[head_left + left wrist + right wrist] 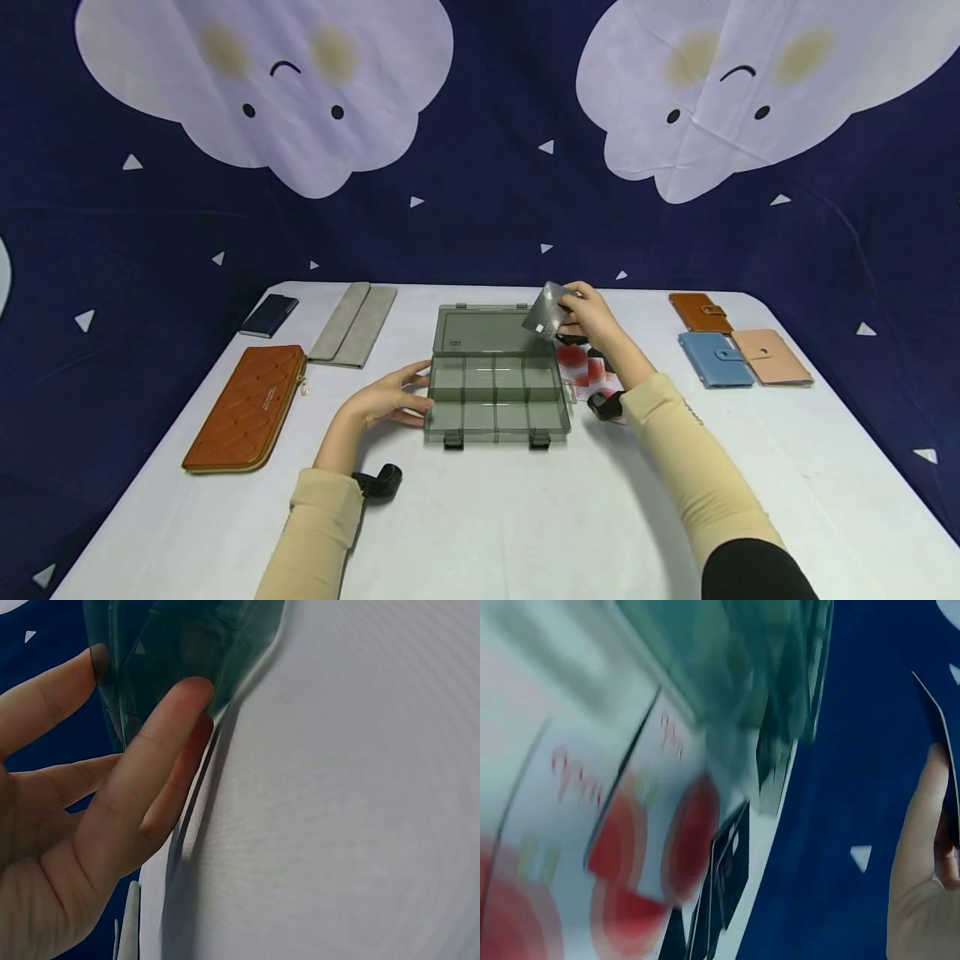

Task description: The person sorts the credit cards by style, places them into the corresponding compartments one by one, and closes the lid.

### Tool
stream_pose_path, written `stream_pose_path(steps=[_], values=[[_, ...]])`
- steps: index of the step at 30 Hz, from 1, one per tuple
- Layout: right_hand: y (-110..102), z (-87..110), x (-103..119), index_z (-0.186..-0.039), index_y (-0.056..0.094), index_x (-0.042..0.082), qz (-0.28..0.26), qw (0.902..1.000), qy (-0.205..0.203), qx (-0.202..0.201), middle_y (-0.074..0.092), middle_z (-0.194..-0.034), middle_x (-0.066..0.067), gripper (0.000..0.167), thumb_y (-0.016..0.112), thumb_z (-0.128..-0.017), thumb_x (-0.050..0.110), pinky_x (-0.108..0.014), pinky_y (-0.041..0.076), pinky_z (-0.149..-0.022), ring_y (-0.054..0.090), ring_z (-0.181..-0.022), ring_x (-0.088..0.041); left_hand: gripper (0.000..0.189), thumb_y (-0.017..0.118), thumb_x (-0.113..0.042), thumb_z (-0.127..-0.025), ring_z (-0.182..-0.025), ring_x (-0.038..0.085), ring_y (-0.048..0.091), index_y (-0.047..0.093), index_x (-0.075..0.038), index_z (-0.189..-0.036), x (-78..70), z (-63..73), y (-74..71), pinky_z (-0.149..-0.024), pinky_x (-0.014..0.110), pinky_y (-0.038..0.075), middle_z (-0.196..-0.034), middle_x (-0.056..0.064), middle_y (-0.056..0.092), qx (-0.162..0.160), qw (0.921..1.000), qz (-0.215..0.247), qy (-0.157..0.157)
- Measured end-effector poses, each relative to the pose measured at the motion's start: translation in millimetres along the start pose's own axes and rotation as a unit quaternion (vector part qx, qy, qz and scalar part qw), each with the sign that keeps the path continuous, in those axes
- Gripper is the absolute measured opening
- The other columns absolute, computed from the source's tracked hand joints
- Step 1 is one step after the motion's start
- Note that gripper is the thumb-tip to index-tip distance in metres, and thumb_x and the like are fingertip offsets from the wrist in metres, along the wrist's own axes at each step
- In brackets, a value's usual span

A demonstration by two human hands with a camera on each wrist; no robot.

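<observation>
A translucent grey-green compartment box (pixel 495 383) lies on the table with its lid (pixel 480 330) swung back. Against its left side rest the extended fingers of my left hand (pixel 386 398); the left wrist view shows the fingertips (pixel 196 691) touching the plastic wall. My right hand (pixel 588 315) pinches a shiny grey card (pixel 545 310) above the lid's right edge. That card appears nearly edge-on (pixel 946 742) in the right wrist view. Below the right hand, red-and-white cards (pixel 573 360) and black cards (pixel 724 877) lie beside the box, partly hidden by the arm.
On the left lie a brown quilted wallet (pixel 243 408), a grey folding pouch (pixel 352 325) and a dark blue cardholder (pixel 270 316). Brown (pixel 697 312), blue (pixel 716 360) and pink (pixel 772 357) cardholders sit on the right. A dark blue cloud-print cloth (pixel 495 225) hangs behind.
</observation>
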State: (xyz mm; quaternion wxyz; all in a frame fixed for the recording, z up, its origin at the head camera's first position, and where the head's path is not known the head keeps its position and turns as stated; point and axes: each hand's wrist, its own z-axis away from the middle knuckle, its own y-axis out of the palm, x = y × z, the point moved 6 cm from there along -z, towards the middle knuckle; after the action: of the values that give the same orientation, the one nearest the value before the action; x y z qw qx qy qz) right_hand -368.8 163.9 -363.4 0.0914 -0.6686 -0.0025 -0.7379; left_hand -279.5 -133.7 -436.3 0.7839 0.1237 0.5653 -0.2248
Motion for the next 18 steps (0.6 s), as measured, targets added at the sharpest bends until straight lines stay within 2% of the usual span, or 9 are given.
stream_pose_path(steps=[2,5,9,12,14,18], values=[[7,1.5,0,-0.13,0.035,-0.003,0.003,1.0,0.001,-0.003,0.048,-0.107,-0.019,0.039,0.041,-0.096,0.013,-0.02,0.055,-0.055,0.058,-0.06,-0.007,0.084,0.061,0.002,-0.085,-0.091,0.024,0.059,0.007,-0.008,-0.149,0.1,-0.2,0.0,-0.079,0.041,0.056,-0.146,0.028,0.016,0.003,1.0,0.001,0.002],[18,4.3,0,-0.127,0.037,-0.003,-0.001,0.9999,0.015,-0.001,0.053,-0.094,-0.016,0.036,0.045,-0.095,0.011,-0.02,0.055,-0.055,0.056,-0.058,-0.008,0.084,0.061,0.001,-0.085,-0.091,0.024,0.059,0.007,-0.008,-0.15,-0.1,0.9,0.5,-0.079,0.041,0.056,-0.146,0.028,0.016,0.004,1.0,0.002,0.001],[35,7.4,2,-0.123,0.037,-0.004,0.012,0.9991,0.035,0.019,0.054,-0.078,-0.007,0.036,0.05,-0.091,0.006,-0.02,0.053,-0.055,0.056,-0.058,-0.01,0.084,0.06,0.002,-0.085,-0.09,0.023,0.059,0.008,-0.008,-0.15,0.2,1.6,0.2,-0.079,0.04,0.056,-0.146,0.027,0.017,0.0,1.0,0.001,-0.002],[49,9.5,4,-0.127,0.032,-0.003,0.045,0.9972,0.036,0.048,0.055,-0.077,-0.007,0.044,0.052,-0.088,-0.001,-0.024,0.055,-0.061,0.059,-0.061,-0.013,0.083,0.06,0.002,-0.085,-0.09,0.023,0.059,0.008,-0.008,-0.149,0.1,1.3,-0.2,-0.079,0.04,0.056,-0.145,0.027,0.018,-0.002,1.0,0.0,-0.001],[58,10.9,4,-0.134,0.027,-0.001,0.063,0.9948,0.036,0.071,0.056,-0.077,-0.01,0.056,0.053,-0.085,-0.007,-0.029,0.056,-0.066,0.06,-0.062,-0.014,0.083,0.06,0.002,-0.085,-0.09,0.024,0.059,0.008,-0.008,-0.149,-0.7,1.4,0.1,-0.079,0.04,0.056,-0.145,0.027,0.018,-0.002,1.0,0.001,0.0],[77,15.8,2,-0.14,0.025,0.007,0.1,0.9858,0.05,0.125,0.052,-0.085,-0.015,0.068,0.055,-0.082,-0.014,-0.039,0.056,-0.075,0.064,-0.065,-0.015,0.083,0.059,0.002,-0.085,-0.09,0.024,0.06,0.008,-0.007,-0.149,-1.6,1.4,1.2,-0.079,0.04,0.056,-0.145,0.028,0.017,0.0,1.0,-0.001,0.001]])
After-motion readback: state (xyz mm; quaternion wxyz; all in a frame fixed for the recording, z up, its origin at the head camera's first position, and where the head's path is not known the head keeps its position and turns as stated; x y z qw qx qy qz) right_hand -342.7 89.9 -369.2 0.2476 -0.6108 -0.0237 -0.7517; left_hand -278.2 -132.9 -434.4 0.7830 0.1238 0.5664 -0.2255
